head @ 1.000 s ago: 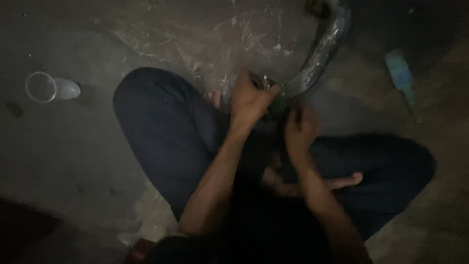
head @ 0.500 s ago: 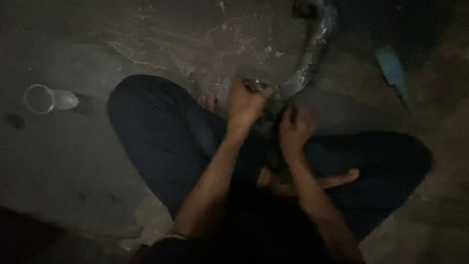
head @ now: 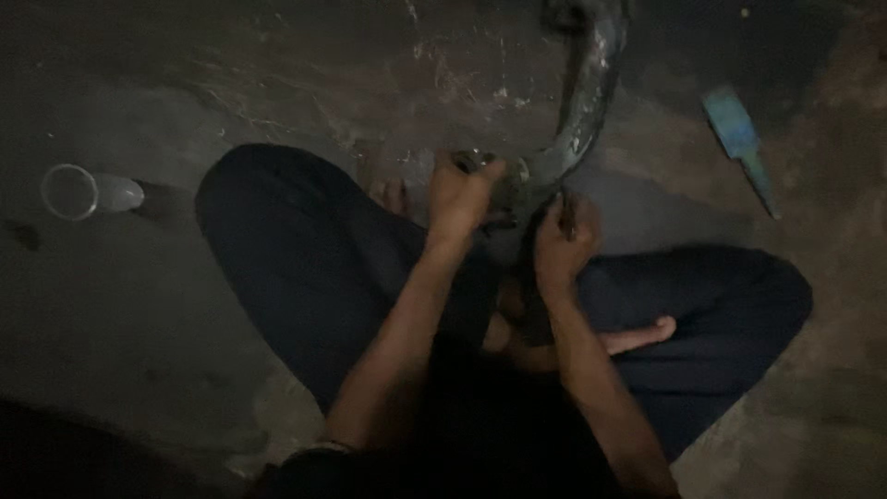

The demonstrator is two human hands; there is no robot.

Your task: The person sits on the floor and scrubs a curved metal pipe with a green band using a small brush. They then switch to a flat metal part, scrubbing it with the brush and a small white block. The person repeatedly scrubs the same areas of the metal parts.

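Pipe: a dark, curved metal pipe (head: 584, 102), scuffed and paint-flecked, its near end a round fitting.
Axis: it runs from the top edge down towards the person, bending leftward at the near end into the hands.
Left hand: left hand (head: 459, 196) closed in a grip around the pipe's near end.
Right hand: right hand (head: 561, 248) just right of it, fist closed on a thin dark tool (head: 536, 286) under the pipe.
Floor: bare, scratched concrete floor (head: 277, 74), dimly lit; person sits cross-legged.
Left of grip: clear cup (head: 85, 192) on its side, well apart.
Right of grip: blue-handled tool (head: 741, 143).
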